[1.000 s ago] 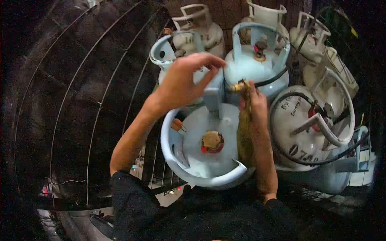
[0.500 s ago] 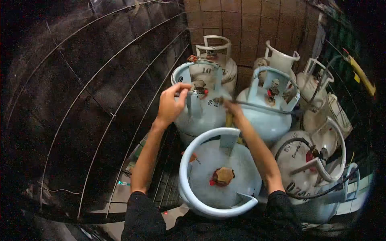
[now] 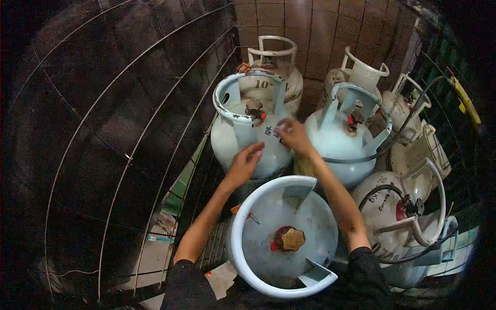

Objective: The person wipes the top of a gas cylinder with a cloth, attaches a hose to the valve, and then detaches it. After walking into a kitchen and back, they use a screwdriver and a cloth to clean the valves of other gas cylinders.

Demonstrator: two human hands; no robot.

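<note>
A pale blue gas cylinder [image 3: 227, 137] with a chipped collar and handwritten black letters stands ahead of me. My left hand [image 3: 244, 166] is in front of its lower body, fingers stretched out and holding nothing. At the cylinder's right side, beside the writing, my right hand [image 3: 293, 136] has its fingers bent together; what they hold, if anything, is too small to make out. The cylinder's valve [image 3: 254, 107], with a red part, sits inside the collar above both hands. Nearest me, a blue-grey cylinder [image 3: 268, 206] has a brass-coloured cap [image 3: 292, 239] on its valve.
Another pale blue cylinder [image 3: 338, 137] stands to the right, a black hose [image 3: 356, 159] across its front. Several whitish cylinders surround it, one with a hose [image 3: 369, 192] at its valve. Wire mesh [image 3: 128, 156] bounds the left side. A yellow object [image 3: 465, 101] hangs at far right.
My left hand has come down from beside the valve to the cylinder's front, and its fingers have opened. The right hand, blurred before, is now clearer and slightly higher. The view has shifted slightly.
</note>
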